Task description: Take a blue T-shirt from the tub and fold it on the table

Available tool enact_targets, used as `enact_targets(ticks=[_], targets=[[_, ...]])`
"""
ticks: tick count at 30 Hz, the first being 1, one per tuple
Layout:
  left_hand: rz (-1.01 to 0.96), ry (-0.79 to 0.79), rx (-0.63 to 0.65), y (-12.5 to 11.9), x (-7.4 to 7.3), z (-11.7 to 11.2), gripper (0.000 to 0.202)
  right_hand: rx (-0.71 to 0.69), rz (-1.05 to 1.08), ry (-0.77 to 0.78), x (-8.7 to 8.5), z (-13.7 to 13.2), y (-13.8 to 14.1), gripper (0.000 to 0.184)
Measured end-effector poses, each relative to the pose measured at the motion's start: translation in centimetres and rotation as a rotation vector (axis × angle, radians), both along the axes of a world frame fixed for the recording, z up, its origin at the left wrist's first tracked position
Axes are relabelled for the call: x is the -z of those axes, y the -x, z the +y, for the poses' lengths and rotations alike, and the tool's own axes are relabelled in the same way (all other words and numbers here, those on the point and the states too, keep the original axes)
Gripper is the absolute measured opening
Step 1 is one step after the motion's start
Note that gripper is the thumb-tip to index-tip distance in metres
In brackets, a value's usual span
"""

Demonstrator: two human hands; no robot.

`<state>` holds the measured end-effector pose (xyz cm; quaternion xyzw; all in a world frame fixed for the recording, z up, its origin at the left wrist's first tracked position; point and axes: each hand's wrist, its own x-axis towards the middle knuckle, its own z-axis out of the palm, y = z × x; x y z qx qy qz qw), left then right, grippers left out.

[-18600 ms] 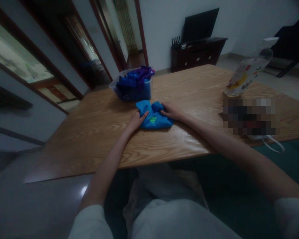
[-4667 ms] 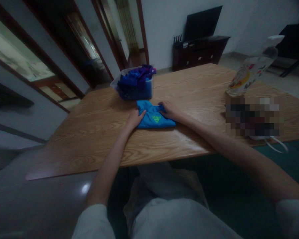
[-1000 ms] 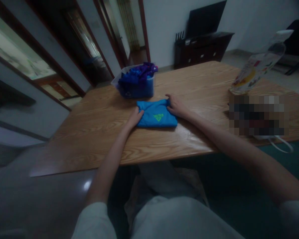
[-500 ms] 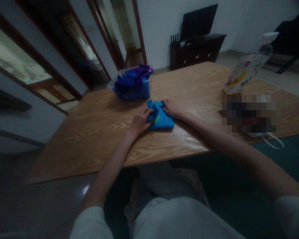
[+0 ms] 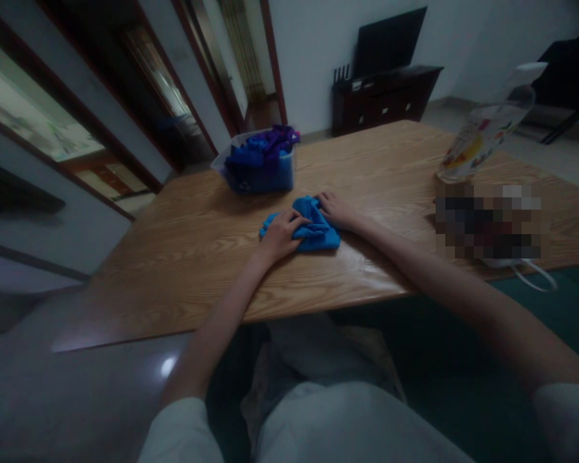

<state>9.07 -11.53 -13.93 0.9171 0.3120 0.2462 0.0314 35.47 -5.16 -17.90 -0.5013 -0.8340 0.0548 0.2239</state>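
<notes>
A bright blue cloth (image 5: 321,239) lies in loose, rumpled folds near the front edge of the wooden table. My left hand (image 5: 280,235) is over its left part, with bent fingers gripping the fabric, and some cloth sticks out beyond the knuckles. At the upper right corner of the cloth, my right hand (image 5: 334,209) has its fingers curled down onto the fabric. The fingertips of both hands are partly hidden in the folds. Whether the cloth is a garment I cannot tell.
Behind the cloth stands a clear plastic bin (image 5: 222,168) heaped with blue and purple fabric. A clear bottle (image 5: 485,138) with a white cap is at the right, near a pixelated item (image 5: 489,222) with a white strap. The wooden table (image 5: 174,257) has its front edge before me.
The top layer of the cloth has spread leftward with my left hand, and the green print on it is now covered. My right hand stays at the cloth's right corner.
</notes>
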Motion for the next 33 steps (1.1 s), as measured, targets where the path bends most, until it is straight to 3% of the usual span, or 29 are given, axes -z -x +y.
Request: enact_targets(ticks=[3,8,12,16,25,29,33], targets=[[-0.026,0.042,-0.062,0.2,0.1,0.4,0.033,-0.009,0.000,-0.018,0.1,0.0,0.0,0.042],[-0.171,0.026,-0.434,1.5,1.4,2.5,0.024,0.013,-0.036,-0.011,-0.3,-0.2,0.1,0.043],[-0.175,0.201,-0.579,3.2,2.4,4.7,0.028,0.008,-0.074,0.002,-0.7,-0.3,0.2,0.045],[-0.164,0.277,-0.524,4.1,2.7,5.6,0.032,0.009,-0.059,-0.001,-0.5,-0.2,0.2,0.044],[-0.159,0.143,-0.463,3.5,3.2,4.6,0.038,-0.013,-0.061,-0.050,-0.1,0.0,-0.2,0.041],[-0.090,0.062,-0.391,2.7,2.0,3.4,0.038,-0.015,-0.072,-0.035,-0.4,-0.1,-0.1,0.043],[0.006,-0.042,-0.212,1.5,0.1,1.2,0.038,-0.016,-0.065,-0.031,-0.2,0.0,-0.1,0.044]])
